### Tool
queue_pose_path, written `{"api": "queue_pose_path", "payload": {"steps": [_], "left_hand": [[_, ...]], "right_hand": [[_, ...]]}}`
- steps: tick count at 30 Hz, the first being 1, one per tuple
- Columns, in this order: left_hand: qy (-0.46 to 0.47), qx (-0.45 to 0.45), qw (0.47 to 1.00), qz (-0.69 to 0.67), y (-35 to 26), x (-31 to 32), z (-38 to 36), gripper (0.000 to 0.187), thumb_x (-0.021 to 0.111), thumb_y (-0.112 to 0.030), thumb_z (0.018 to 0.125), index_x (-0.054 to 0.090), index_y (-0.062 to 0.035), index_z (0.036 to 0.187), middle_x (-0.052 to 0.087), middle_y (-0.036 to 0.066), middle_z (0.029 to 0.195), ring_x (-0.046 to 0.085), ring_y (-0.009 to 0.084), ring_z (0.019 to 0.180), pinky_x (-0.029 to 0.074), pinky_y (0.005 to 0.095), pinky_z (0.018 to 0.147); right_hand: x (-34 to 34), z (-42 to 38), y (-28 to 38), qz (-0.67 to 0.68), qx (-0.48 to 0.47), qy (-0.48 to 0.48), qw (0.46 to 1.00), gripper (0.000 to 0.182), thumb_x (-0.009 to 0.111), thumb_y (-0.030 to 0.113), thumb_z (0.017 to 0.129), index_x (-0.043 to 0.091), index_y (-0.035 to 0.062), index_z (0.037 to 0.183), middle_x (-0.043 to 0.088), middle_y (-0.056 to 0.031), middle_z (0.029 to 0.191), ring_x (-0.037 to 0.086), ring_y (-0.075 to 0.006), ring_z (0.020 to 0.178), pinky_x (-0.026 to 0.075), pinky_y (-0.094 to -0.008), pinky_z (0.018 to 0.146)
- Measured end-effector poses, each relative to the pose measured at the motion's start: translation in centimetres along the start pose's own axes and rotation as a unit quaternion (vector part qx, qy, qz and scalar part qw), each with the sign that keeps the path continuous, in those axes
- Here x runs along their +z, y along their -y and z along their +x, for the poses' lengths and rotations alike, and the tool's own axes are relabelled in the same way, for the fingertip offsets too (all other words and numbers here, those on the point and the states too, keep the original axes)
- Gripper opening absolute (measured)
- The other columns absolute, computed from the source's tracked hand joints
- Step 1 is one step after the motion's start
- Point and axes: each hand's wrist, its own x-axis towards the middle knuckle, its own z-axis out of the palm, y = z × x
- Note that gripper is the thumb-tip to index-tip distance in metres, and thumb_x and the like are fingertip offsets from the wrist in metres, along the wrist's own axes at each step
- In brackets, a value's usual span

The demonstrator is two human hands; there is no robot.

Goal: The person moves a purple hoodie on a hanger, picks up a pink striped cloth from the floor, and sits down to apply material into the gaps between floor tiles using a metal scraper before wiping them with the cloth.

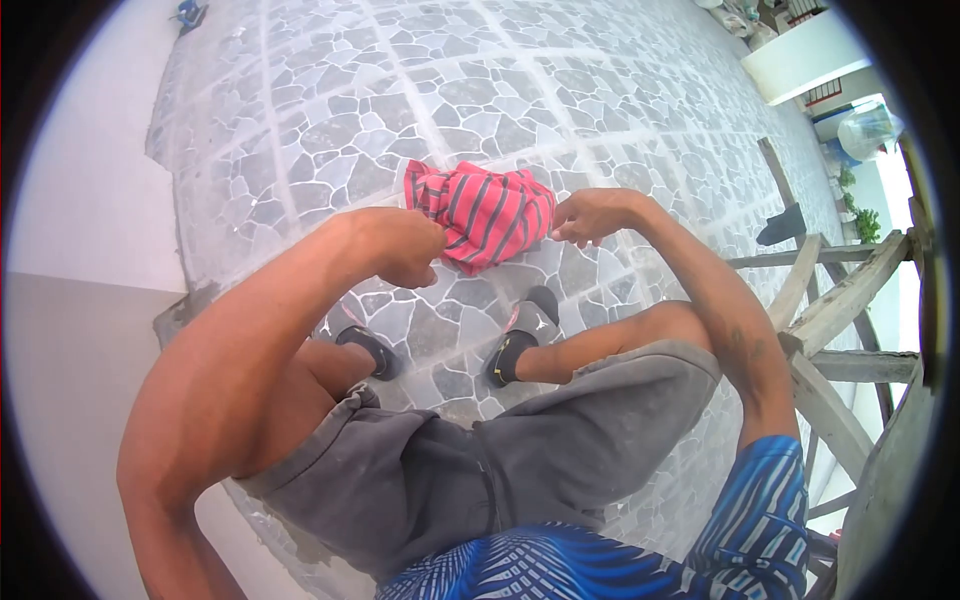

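Observation:
A red cloth with grey stripes [490, 212] hangs bunched up between my two hands, in front of my knees and above the stone-patterned floor. My left hand [402, 246] is closed at the cloth's left side, its fingers curled and partly hidden from view. On the other side, my right hand [596, 216] pinches the cloth's right edge between thumb and fingers, with the other fingers bent downward. Folds cover the middle of the cloth, so its full shape cannot be made out.
Below the cloth are my two feet in dark shoes [512, 352]. A white wall [90, 200] runs along the left. Weathered wooden beams [835, 300] stand close on the right, with a dark cloth piece [781, 226] on them. Green plants [862, 222] are farther back.

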Motion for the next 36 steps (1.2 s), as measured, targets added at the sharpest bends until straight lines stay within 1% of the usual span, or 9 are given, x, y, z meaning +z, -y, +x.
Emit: {"api": "queue_pose_path", "payload": {"steps": [3, 6, 9, 15, 18, 24, 27, 33, 36], "left_hand": [[0.004, -0.003, 1.000, 0.005, 0.0, 0.1, 0.1, 0.048, 0.064, -0.030, 0.091, 0.060, -0.0061, 0.132, 0.066, 0.017, 0.125, 0.061, 0.0336, 0.119, 0.048, 0.0454, 0.099], [0.013, -0.007, 1.000, 0.003, -0.1, 0.0, 0.3, 0.048, 0.064, -0.031, 0.091, 0.060, -0.0056, 0.132, 0.066, 0.017, 0.124, 0.061, 0.0335, 0.119, 0.048, 0.0452, 0.100], [0.010, -0.002, 1.000, -0.004, -0.5, -0.3, 0.5, 0.048, 0.063, -0.030, 0.091, 0.061, -0.0053, 0.132, 0.066, 0.018, 0.125, 0.060, 0.0339, 0.120, 0.048, 0.0452, 0.100], [0.008, 0.008, 1.000, -0.002, -1.1, -0.7, 1.1, 0.047, 0.064, -0.026, 0.091, 0.061, -0.0053, 0.133, 0.065, 0.019, 0.127, 0.060, 0.0344, 0.121, 0.048, 0.0442, 0.100], [-0.001, 0.019, 1.000, 0.002, -1.1, -0.7, 1.3, 0.046, 0.065, -0.024, 0.091, 0.061, -0.0062, 0.133, 0.066, 0.018, 0.126, 0.061, 0.0337, 0.120, 0.048, 0.0439, 0.100], [-0.007, 0.038, 0.999, -0.006, -0.4, -0.5, 2.2, 0.045, 0.065, -0.024, 0.091, 0.061, -0.0079, 0.133, 0.066, 0.017, 0.126, 0.061, 0.0338, 0.119, 0.048, 0.0440, 0.099], [0.003, 0.018, 1.000, -0.013, -0.9, -0.8, 1.8, 0.044, 0.064, -0.024, 0.092, 0.061, -0.0066, 0.132, 0.066, 0.018, 0.125, 0.061, 0.0341, 0.118, 0.048, 0.0442, 0.099], [-0.009, 0.038, 0.999, -0.003, -0.5, -0.5, 2.1, 0.043, 0.064, -0.024, 0.092, 0.061, -0.0041, 0.130, 0.067, 0.018, 0.124, 0.061, 0.0340, 0.118, 0.049, 0.0445, 0.099], [-0.004, 0.035, 0.999, -0.005, -0.4, -0.6, 2.2, 0.043, 0.064, -0.025, 0.092, 0.061, -0.0045, 0.130, 0.066, 0.017, 0.125, 0.061, 0.0337, 0.118, 0.048, 0.0444, 0.099]], "right_hand": [[-0.2, -0.1, 0.3, -0.023, 0.000, 0.000, 1.000, 0.039, 0.058, 0.031, 0.098, 0.065, 0.0062, 0.127, 0.072, -0.0150, 0.105, 0.071, -0.0222, 0.094, 0.060, -0.0360, 0.078], [-0.1, 0.5, -0.3, -0.012, -0.005, 0.002, 1.000, 0.040, 0.057, 0.031, 0.098, 0.065, 0.0060, 0.128, 0.072, -0.0155, 0.107, 0.071, -0.0225, 0.095, 0.060, -0.0360, 0.078], [-0.1, 0.6, -0.4, 0.001, -0.011, -0.007, 1.000, 0.040, 0.057, 0.030, 0.098, 0.065, 0.0057, 0.128, 0.072, -0.0157, 0.108, 0.071, -0.0226, 0.096, 0.060, -0.0359, 0.078], [-0.2, 0.6, -0.5, -0.021, -0.011, 0.001, 1.000, 0.041, 0.056, 0.031, 0.098, 0.064, 0.0056, 0.129, 0.072, -0.0156, 0.107, 0.072, -0.0225, 0.095, 0.060, -0.0355, 0.078], [0.1, 0.6, -1.1, -0.014, -0.011, -0.012, 1.000, 0.036, 0.058, 0.033, 0.099, 0.067, 0.0071, 0.123, 0.072, -0.0111, 0.095, 0.071, -0.0193, 0.084, 0.059, -0.0342, 0.073], [0.5, 0.4, -1.9, -0.011, -0.002, -0.013, 1.000, 0.039, 0.056, 0.031, 0.099, 0.065, 0.0027, 0.123, 0.073, -0.0123, 0.092, 0.071, -0.0216, 0.084, 0.059, -0.0362, 0.073], [0.1, -0.4, -0.8, -0.030, 0.018, 0.002, 0.999, 0.039, 0.056, 0.033, 0.098, 0.066, 0.0031, 0.121, 0.073, -0.0125, 0.097, 0.071, -0.0205, 0.089, 0.056, -0.0355, 0.076], [0.4, 0.1, -1.1, -0.015, -0.007, -0.002, 1.000, 0.038, 0.057, 0.034, 0.098, 0.066, 0.0032, 0.118, 0.073, -0.0117, 0.096, 0.071, -0.0202, 0.087, 0.055, -0.0360, 0.076], [0.3, -0.1, -0.6, -0.026, -0.021, -0.011, 0.999, 0.037, 0.057, 0.033, 0.098, 0.066, 0.0038, 0.119, 0.073, -0.0122, 0.096, 0.071, -0.0206, 0.087, 0.055, -0.0366, 0.076]]}}
